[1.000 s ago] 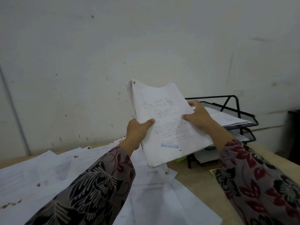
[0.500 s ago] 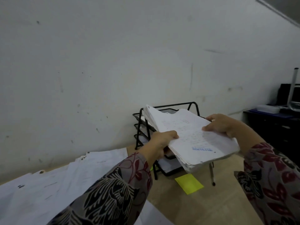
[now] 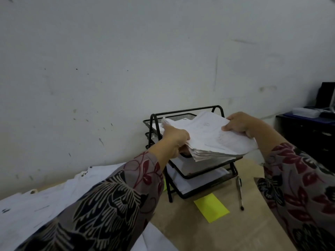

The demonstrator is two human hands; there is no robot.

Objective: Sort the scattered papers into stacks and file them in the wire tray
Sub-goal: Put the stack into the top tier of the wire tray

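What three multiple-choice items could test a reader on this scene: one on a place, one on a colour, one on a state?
1. Where is the pen?
A. On the desk, right of the tray.
B. In the top tier.
C. On the floor.

2. What colour is the note in front of the tray?
A. Pink.
B. Yellow.
C. Blue.

3. How is the stack?
A. Flat on the desk.
B. Held by the left hand and the right hand at the tray.
C. Lying in the bottom tier.

Key:
1 A: the pen lies on bare desk beside the tray's right foot.
2 B: the note is bright yellow.
3 B: the fingers of each hand grip one side of the stack.
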